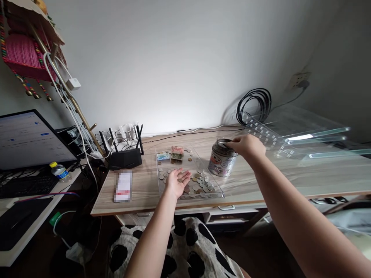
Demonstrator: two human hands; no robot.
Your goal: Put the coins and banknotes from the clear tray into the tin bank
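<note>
My left hand (177, 183) is palm up over a clear acrylic tray (219, 193), its fingers stretched out. A small coin (180, 180) seems to lie on its fingers. Scattered coins (207, 184) in silver and brass tones cover the tray around and beyond this hand. Near its back edge are a stack of folded banknotes (177, 153) and a blue note (163, 156). My right hand (248, 148) is at the mouth of a round patterned tin (222, 162), fingers closed together at the opening; whatever they hold is hidden. The tin stands upright just right of the tray.
A black router (125, 158) with antennas stands at the back left, behind a blurred-out flat item (123, 187). Clear acrylic panels (315, 139) lie at the right, near a coiled black cable (254, 106). A laptop (34, 139) and small bottle (60, 172) are on the left desk.
</note>
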